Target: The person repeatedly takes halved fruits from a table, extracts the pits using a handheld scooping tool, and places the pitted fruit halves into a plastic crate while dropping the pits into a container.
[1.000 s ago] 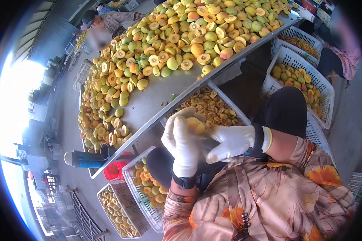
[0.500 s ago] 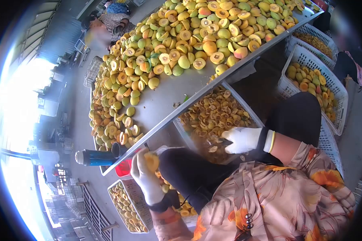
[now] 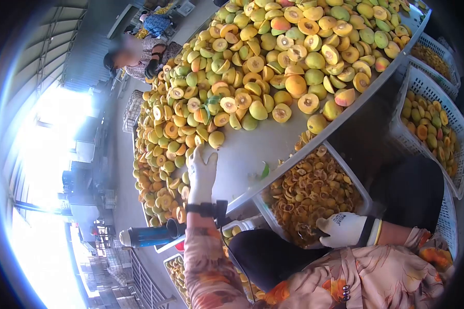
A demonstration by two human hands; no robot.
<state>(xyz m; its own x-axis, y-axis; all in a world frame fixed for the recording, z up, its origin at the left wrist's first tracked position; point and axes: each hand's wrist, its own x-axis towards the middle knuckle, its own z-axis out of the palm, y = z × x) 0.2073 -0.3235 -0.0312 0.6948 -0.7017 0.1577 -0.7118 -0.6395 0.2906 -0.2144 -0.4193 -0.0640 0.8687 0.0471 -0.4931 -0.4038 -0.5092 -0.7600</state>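
Note:
My left hand (image 3: 202, 172), in a white glove, reaches over the metal table (image 3: 242, 157) to the near edge of a heap of halved yellow-green fruit, which look like peaches (image 3: 255, 64). Its thumb and fingers are apart, with the fingertips touching or very close to a cut half (image 3: 199, 140). My right hand (image 3: 345, 229), gloved too, rests low over a bin (image 3: 367, 198) of brown-yellow pits and scraps (image 3: 314, 188). Its fingers are curled round something small and dark that I cannot make out.
White crates (image 3: 397, 121) of fruit halves stand at the right. A blue flask (image 3: 152, 237) lies by the table's left corner, above another crate of halves (image 3: 176, 273). A co-worker (image 3: 139, 56) is at the table's far side. My dark-trousered knees flank the bin.
My left hand has gone from beside my knee, where it held a fruit half, up to the heap; that half is out of it. My right hand stays by the bin. The view has shifted.

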